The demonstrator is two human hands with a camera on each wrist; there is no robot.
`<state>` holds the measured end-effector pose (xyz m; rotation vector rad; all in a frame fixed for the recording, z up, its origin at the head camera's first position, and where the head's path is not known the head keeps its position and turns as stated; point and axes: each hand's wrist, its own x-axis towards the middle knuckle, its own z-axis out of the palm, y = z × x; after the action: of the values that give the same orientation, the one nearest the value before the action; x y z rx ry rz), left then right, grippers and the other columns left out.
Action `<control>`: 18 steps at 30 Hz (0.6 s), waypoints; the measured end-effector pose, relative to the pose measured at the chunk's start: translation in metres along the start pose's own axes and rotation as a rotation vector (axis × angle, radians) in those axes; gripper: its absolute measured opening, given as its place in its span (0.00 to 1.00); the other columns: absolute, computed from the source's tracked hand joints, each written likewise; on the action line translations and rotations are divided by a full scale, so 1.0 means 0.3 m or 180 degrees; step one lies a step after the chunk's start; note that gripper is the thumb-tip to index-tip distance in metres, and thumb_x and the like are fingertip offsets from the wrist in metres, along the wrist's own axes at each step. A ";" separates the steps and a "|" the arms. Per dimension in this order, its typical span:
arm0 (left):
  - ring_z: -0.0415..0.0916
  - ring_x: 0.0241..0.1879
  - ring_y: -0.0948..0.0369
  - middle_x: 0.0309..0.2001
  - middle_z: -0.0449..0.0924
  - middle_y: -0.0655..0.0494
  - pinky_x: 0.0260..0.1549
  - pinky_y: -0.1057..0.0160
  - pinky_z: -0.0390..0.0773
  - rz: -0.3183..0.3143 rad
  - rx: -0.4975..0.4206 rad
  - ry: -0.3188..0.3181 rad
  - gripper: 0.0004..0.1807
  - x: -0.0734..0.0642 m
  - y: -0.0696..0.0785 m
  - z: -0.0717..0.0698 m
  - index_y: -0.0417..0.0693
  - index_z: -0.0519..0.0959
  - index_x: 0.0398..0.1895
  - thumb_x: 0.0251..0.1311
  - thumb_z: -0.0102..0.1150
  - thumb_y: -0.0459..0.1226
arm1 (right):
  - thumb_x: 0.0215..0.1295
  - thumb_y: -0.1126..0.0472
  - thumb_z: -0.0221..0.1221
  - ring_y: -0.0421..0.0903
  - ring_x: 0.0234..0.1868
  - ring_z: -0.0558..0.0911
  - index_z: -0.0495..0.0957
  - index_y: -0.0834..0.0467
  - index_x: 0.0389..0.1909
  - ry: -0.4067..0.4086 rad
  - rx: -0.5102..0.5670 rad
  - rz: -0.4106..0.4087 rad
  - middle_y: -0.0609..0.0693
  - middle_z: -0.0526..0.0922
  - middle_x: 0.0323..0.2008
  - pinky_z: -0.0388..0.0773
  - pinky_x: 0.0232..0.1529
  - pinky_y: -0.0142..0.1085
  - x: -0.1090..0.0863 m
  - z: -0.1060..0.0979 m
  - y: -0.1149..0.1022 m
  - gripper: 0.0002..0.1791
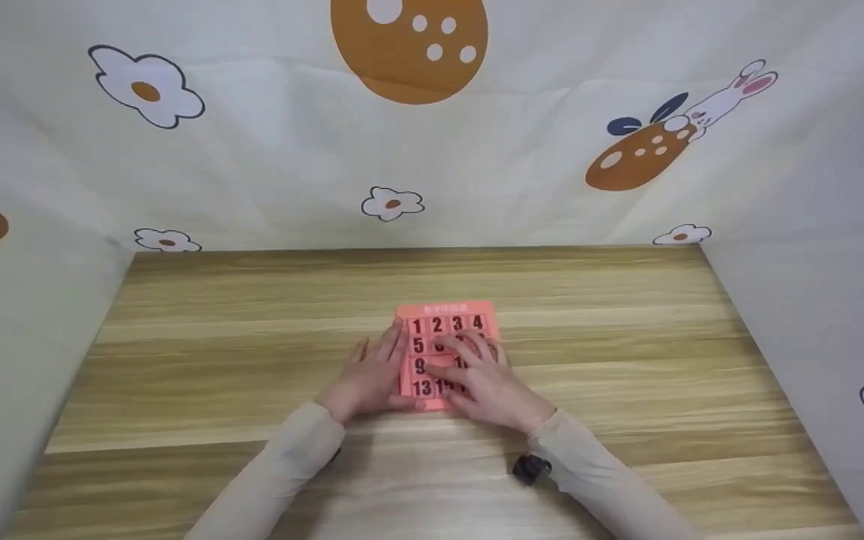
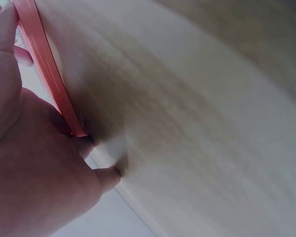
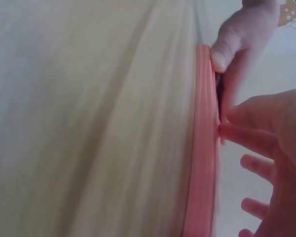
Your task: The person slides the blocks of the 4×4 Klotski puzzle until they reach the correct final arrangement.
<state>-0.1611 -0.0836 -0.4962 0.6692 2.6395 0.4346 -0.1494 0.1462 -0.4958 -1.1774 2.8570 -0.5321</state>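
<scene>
A pink number slide puzzle point(image 1: 445, 308) lies on the table in the head view, its long sides pointing away from me. Black numbers mark its tiles: 1 to 4 fill the far row, 5 and 9 begin the rows below, and 13 stands at the near left. My left hand point(image 1: 370, 377) holds the puzzle's left side, fingers along the edge and thumb at the near edge. Over the tiles spreads my right hand point(image 1: 490, 381), fingertips touching the middle and near rows and hiding several numbers. The right wrist view shows its fingers point(image 3: 254, 165) spread apart beside the puzzle's pink edge point(image 3: 203, 148).
The wood-grain table point(image 1: 252, 315) extends around the puzzle. A pale cloth point(image 1: 289, 150) printed with flowers and a rabbit rises behind it and at both sides. Near the right sleeve point(image 1: 589, 457) sits a small black object point(image 1: 532, 469).
</scene>
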 end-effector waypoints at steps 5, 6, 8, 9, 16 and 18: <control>0.31 0.74 0.49 0.76 0.28 0.41 0.69 0.43 0.36 -0.0018 0.0004 -0.0019 0.64 0.005 0.002 0.000 0.34 0.38 0.75 0.52 0.60 0.64 | 0.64 0.53 0.60 0.64 0.70 0.54 0.76 0.47 0.61 -0.0007 0.0094 -0.0010 0.54 0.58 0.72 0.47 0.65 0.64 0.005 -0.011 0.011 0.24; 0.31 0.74 0.49 0.76 0.28 0.41 0.69 0.43 0.35 -0.0023 -0.0010 -0.0023 0.64 0.006 0.003 0.001 0.34 0.38 0.75 0.52 0.60 0.64 | 0.63 0.53 0.60 0.64 0.70 0.54 0.76 0.48 0.61 0.0031 0.0110 0.0012 0.55 0.58 0.71 0.47 0.65 0.64 -0.001 -0.016 0.019 0.24; 0.30 0.74 0.50 0.76 0.27 0.41 0.69 0.44 0.35 -0.0035 -0.0040 -0.0036 0.64 0.007 0.004 0.000 0.35 0.37 0.75 0.52 0.61 0.63 | 0.63 0.55 0.61 0.64 0.69 0.55 0.78 0.50 0.60 0.0164 0.0137 0.0073 0.56 0.60 0.70 0.49 0.64 0.65 -0.016 -0.025 0.040 0.23; 0.30 0.74 0.50 0.76 0.27 0.42 0.69 0.44 0.35 -0.0041 -0.0045 -0.0040 0.64 0.007 0.003 0.001 0.35 0.37 0.75 0.51 0.61 0.63 | 0.62 0.56 0.61 0.64 0.69 0.56 0.79 0.51 0.58 0.0247 0.0146 0.0108 0.57 0.61 0.69 0.50 0.63 0.65 -0.026 -0.030 0.052 0.22; 0.30 0.74 0.50 0.76 0.27 0.42 0.69 0.43 0.34 -0.0036 -0.0018 -0.0037 0.64 0.002 0.001 0.000 0.35 0.37 0.75 0.51 0.59 0.64 | 0.60 0.57 0.63 0.66 0.67 0.59 0.84 0.51 0.47 0.0465 0.0100 0.0136 0.57 0.66 0.67 0.51 0.61 0.67 -0.082 -0.046 0.104 0.14; 0.30 0.74 0.50 0.76 0.27 0.42 0.69 0.43 0.35 -0.0029 -0.0014 -0.0035 0.64 0.000 0.002 -0.002 0.35 0.37 0.75 0.52 0.59 0.64 | 0.60 0.56 0.63 0.66 0.67 0.58 0.84 0.51 0.48 0.0409 0.0078 0.0082 0.57 0.65 0.67 0.51 0.61 0.67 -0.084 -0.044 0.102 0.14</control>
<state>-0.1612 -0.0833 -0.4953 0.6560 2.6294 0.4327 -0.1540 0.1878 -0.4960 -1.1414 2.9578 -0.6631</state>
